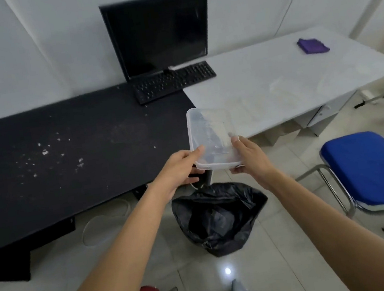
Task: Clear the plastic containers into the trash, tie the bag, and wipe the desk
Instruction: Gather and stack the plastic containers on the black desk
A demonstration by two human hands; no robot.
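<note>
Bare forearms lead up to the left hand (179, 169) and right hand (249, 159), each pinching a near corner of the clear, thin-walled container (209, 138), thumbs on top, fingers curled beneath. It hangs tilted, long axis pointing away, with the crumpled black trash bag (218, 218) open below.
</note>
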